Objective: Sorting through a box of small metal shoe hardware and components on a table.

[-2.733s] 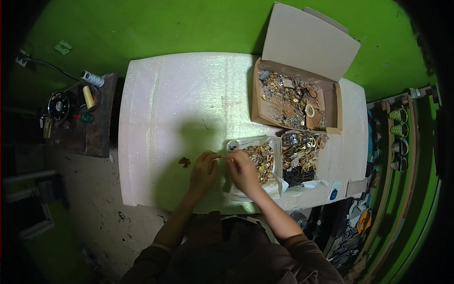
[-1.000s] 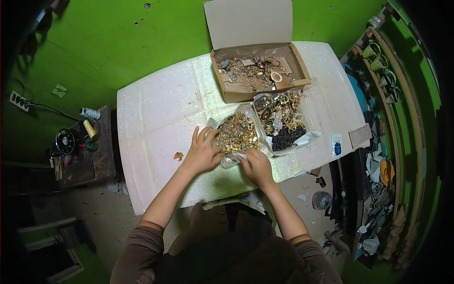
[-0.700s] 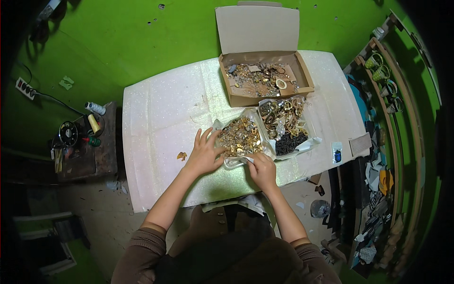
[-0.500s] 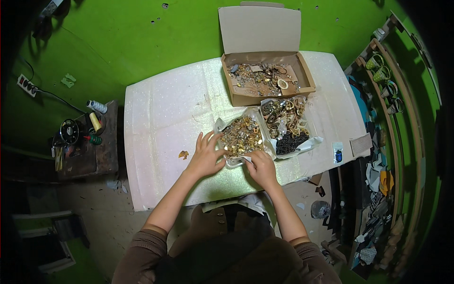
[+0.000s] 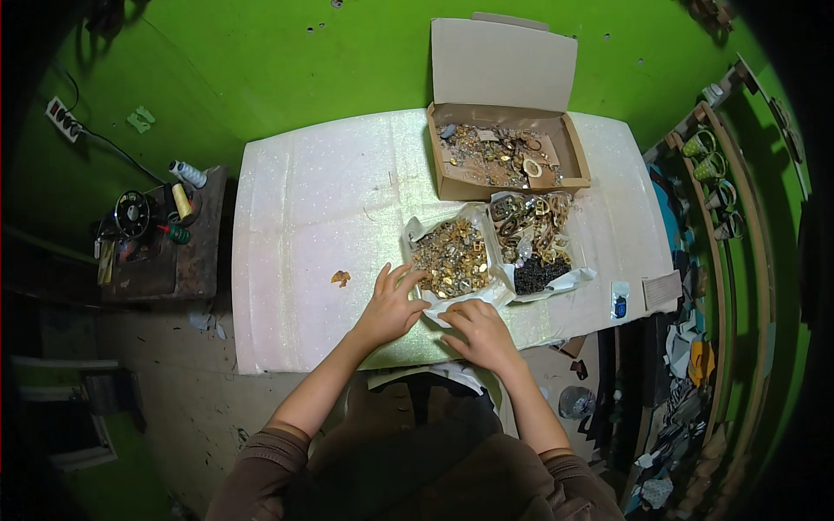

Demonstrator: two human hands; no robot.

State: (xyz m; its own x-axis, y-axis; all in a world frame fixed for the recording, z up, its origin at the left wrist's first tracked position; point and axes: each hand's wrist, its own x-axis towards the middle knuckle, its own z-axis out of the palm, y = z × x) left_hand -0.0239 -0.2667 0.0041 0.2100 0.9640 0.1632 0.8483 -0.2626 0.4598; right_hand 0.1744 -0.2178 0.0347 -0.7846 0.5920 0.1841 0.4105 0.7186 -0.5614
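A white paper-lined tray [image 5: 420,227] full of small gold and silver beads and metal trinkets [image 5: 452,256] lies in front of me. My left hand [image 5: 391,308] is at its near left corner, fingers apart, with the fingertips by the rim. At the near edge, my right hand [image 5: 482,333] has its fingers stretched over the white lining, thumb apart from them. Neither hand shows anything held. Touching this tray's right side is a second lined tray [image 5: 569,280], which holds larger buckles and rings [image 5: 532,227] and a heap of black beads [image 5: 540,274].
Behind the trays stands an open cardboard box [image 5: 486,187] of loose trinkets, lid raised. An orange-brown scrap [image 5: 340,278] lies left on the white-covered table [image 5: 304,208]. A small blue item in a packet [image 5: 619,300] and a card [image 5: 662,291] sit right. Thread spools [image 5: 188,174] stand far left.
My right fingers, earlier closed at the tray's near edge, are now spread out over it. My left hand stays beside the near left corner. The whole view has shifted slightly.
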